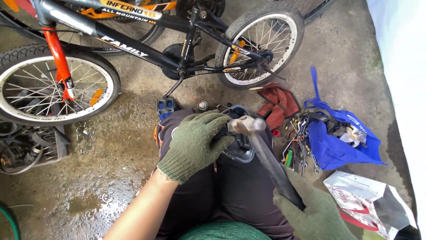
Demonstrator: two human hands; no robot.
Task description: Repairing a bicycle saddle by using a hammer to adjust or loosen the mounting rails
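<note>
Both my hands wear green knit gloves. My left hand [195,144] grips a dark bicycle pedal part [240,146] resting on my knees in black trousers. My right hand [318,213], low at the right, holds the black handle of a hammer [267,155]. The hammer's grey metal head [247,125] sits against the top of the part, right by my left fingers. A small black bicycle with an orange fork [133,49] stands just ahead on the wet concrete, its blue pedal [166,106] near my knee.
Several hand tools [300,149] lie by an open blue bag [342,142], with a red cloth [278,104] behind them. A white plastic bag [369,200] lies at the lower right. A black crate with parts [31,149] sits at the left. A white sheet [404,66] fills the right edge.
</note>
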